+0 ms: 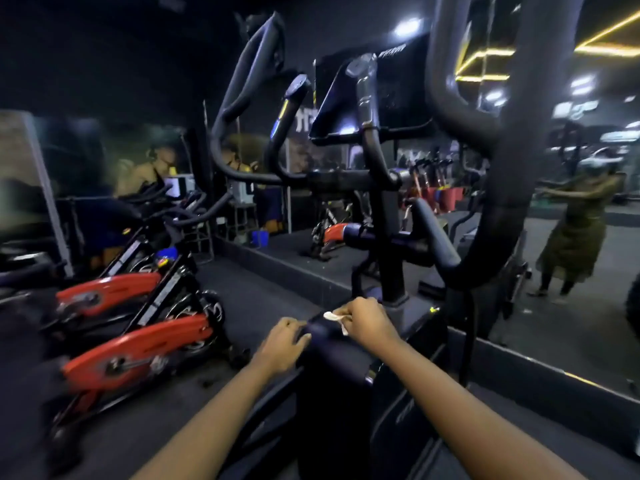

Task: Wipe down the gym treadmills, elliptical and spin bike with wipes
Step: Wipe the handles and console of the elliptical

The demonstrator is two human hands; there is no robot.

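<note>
Pinching w/ right hand (369, 322) small white wipe (334, 318), pressed onto top of elliptical (332, 351) dark front cover. Bracing w/ left hand (285, 341), fingers curled over same cover's near edge. Mid-wipe, low part of machine; prob. early on this one. Next: working up to post, handles, console. Needs refold of crumpled, tiny wipe. After that, spin bikes (138, 344), red guards, nearby on left of floor.

Dim gym, walls and floor near black. Light from white ceiling spots (409, 26) and yellow strip lights (606, 46) at top right, both glaring. Motion blur throughout, strongest on red spin bikes (138, 344) at left. Wide-angle bending at edges.
</note>
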